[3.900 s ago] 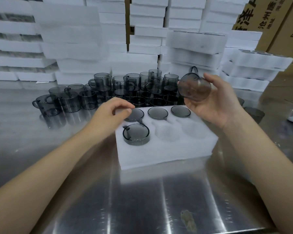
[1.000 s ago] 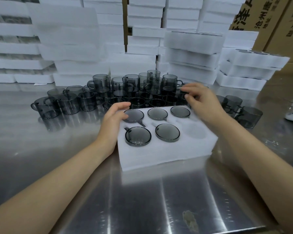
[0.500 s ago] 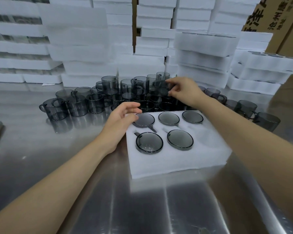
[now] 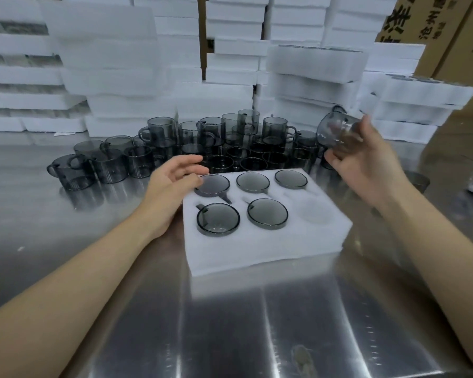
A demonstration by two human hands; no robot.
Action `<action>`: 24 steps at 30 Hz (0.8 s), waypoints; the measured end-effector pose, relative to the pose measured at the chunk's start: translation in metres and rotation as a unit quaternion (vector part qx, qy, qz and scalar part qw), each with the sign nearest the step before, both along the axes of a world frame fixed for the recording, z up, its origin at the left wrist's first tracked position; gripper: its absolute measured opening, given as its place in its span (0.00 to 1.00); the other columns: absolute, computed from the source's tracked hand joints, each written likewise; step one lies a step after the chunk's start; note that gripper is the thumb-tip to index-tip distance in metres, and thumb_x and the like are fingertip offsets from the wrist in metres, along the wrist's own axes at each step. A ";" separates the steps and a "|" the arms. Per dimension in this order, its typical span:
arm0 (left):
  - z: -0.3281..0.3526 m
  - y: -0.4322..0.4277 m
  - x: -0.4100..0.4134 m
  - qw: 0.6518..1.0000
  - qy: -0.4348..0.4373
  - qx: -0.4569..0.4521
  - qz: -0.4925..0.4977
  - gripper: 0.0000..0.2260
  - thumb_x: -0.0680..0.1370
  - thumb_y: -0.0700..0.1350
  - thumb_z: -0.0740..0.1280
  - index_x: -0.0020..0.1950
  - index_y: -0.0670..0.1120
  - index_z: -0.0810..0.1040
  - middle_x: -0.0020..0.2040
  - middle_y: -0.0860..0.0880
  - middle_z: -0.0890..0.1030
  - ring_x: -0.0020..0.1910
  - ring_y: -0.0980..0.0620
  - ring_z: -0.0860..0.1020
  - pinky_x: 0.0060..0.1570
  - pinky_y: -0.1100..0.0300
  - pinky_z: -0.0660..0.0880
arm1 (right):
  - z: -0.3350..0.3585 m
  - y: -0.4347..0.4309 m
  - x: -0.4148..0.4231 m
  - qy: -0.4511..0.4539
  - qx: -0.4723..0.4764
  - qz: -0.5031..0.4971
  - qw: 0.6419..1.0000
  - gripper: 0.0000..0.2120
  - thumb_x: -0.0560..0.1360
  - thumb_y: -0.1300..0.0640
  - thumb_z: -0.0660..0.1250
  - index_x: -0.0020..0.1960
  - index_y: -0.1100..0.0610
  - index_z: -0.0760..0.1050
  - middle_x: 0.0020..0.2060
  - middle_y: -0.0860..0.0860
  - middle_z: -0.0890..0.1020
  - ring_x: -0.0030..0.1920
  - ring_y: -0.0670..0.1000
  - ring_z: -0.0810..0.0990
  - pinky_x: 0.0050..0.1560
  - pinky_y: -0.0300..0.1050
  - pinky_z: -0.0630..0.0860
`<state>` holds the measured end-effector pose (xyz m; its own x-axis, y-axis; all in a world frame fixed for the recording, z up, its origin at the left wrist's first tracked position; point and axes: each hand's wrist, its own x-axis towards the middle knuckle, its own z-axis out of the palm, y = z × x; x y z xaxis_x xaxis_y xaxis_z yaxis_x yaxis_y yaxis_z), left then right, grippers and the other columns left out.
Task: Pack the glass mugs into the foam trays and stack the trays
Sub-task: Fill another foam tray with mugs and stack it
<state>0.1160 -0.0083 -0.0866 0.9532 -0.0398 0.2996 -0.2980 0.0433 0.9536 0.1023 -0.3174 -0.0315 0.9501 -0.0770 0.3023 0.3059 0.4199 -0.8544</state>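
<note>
Presently the right hand [image 4: 366,165] grips one smoky glass mug [image 4: 336,129], fingers curled round its body, holding it tilted above the table. The picture is blurred there, so the handle's position cannot be told. The left hand [image 4: 172,184] lies relaxed, fingers loosely curved, against the far-left corner of the foam tray [image 4: 257,249], and holds nothing. Between the hands, five packed mugs [image 4: 267,214] sit in the tray. One empty pocket [image 4: 316,211] is vacant, below and inboard of the right hand. Beyond both hands stand the loose mugs [image 4: 202,143], crowded close together.

Assessment: the glass is rigid, smooth and breakable, and likely slick in a bare grip. It is best taken round the body or by the handle, and lowered rather than dropped. The foam looks light and soft and may slide, so it is worth steadying.

The table [image 4: 230,323] is polished steel, reflective and unforgiving to glass. Behind the mugs rise foam stacks [image 4: 230,64]; cardboard cartons [image 4: 448,28] stand beyond the right hand.
</note>
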 end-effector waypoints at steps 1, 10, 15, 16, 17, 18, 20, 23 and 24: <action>0.001 0.000 0.000 1.000 -0.003 -0.003 0.010 0.15 0.75 0.31 0.65 0.53 0.50 0.79 0.43 0.55 0.85 0.45 0.58 0.81 0.47 0.63 0.78 | 0.004 0.001 -0.006 0.000 0.005 0.003 1.000 0.16 0.80 0.46 0.56 0.40 0.50 0.75 0.44 0.47 0.83 0.47 0.47 0.81 0.42 0.39 0.72; -0.001 0.008 0.003 0.997 0.002 -0.046 0.057 0.14 0.73 0.29 0.64 0.50 0.46 0.80 0.39 0.54 0.85 0.40 0.59 0.82 0.39 0.68 0.77 | -0.009 0.048 -0.039 -0.124 -0.489 -0.142 0.851 0.13 0.68 0.41 0.68 0.50 0.42 0.74 0.43 0.43 0.79 0.44 0.41 0.77 0.47 0.33 0.71; -0.003 0.009 0.005 0.998 0.012 -0.038 0.047 0.13 0.74 0.30 0.64 0.48 0.47 0.81 0.40 0.54 0.85 0.42 0.59 0.82 0.41 0.68 0.77 | -0.006 0.050 -0.046 -0.192 -0.616 -0.115 0.755 0.17 0.70 0.40 0.64 0.53 0.48 0.79 0.45 0.43 0.76 0.46 0.48 0.77 0.50 0.51 0.74; -0.003 0.009 0.005 0.998 0.012 -0.037 0.046 0.13 0.74 0.30 0.64 0.48 0.47 0.81 0.40 0.54 0.85 0.42 0.59 0.82 0.42 0.67 0.77 | -0.004 0.047 -0.046 -0.191 -0.617 -0.095 0.757 0.17 0.70 0.42 0.65 0.54 0.49 0.79 0.45 0.44 0.76 0.46 0.49 0.77 0.50 0.52 0.74; -0.003 0.009 0.005 0.998 0.013 -0.035 0.046 0.14 0.74 0.30 0.64 0.48 0.47 0.81 0.41 0.54 0.85 0.43 0.59 0.82 0.42 0.67 0.77 | -0.002 0.045 -0.046 -0.190 -0.618 -0.077 0.759 0.16 0.70 0.45 0.66 0.56 0.50 0.80 0.45 0.44 0.76 0.46 0.48 0.77 0.49 0.51 0.74; -0.003 0.009 0.005 0.998 0.013 -0.034 0.044 0.14 0.74 0.30 0.64 0.48 0.48 0.81 0.41 0.54 0.85 0.43 0.59 0.82 0.42 0.68 0.77 | -0.002 0.043 -0.045 -0.187 -0.622 -0.064 0.758 0.17 0.70 0.48 0.66 0.57 0.50 0.80 0.45 0.42 0.76 0.44 0.45 0.76 0.48 0.50 0.74; -0.003 0.008 0.004 0.998 0.013 -0.032 0.043 0.13 0.75 0.30 0.64 0.48 0.47 0.81 0.40 0.55 0.85 0.43 0.61 0.82 0.42 0.69 0.76 | -0.004 0.043 -0.045 -0.171 -0.635 -0.059 0.751 0.19 0.70 0.50 0.65 0.60 0.49 0.80 0.45 0.40 0.76 0.43 0.40 0.74 0.46 0.45 0.71; -0.003 0.009 0.004 0.999 0.013 -0.025 0.043 0.13 0.75 0.31 0.64 0.49 0.48 0.81 0.41 0.55 0.85 0.44 0.61 0.82 0.47 0.66 0.77 | -0.005 0.045 -0.046 -0.171 -0.668 -0.087 0.720 0.21 0.70 0.44 0.62 0.61 0.46 0.78 0.49 0.39 0.75 0.45 0.35 0.73 0.47 0.43 0.69; -0.003 0.009 0.004 0.999 0.013 -0.023 0.043 0.13 0.75 0.31 0.64 0.49 0.48 0.81 0.41 0.55 0.85 0.44 0.61 0.82 0.50 0.64 0.77 | -0.004 0.045 -0.047 -0.180 -0.680 -0.088 0.705 0.22 0.71 0.42 0.61 0.62 0.46 0.77 0.53 0.39 0.75 0.49 0.36 0.73 0.49 0.44 0.71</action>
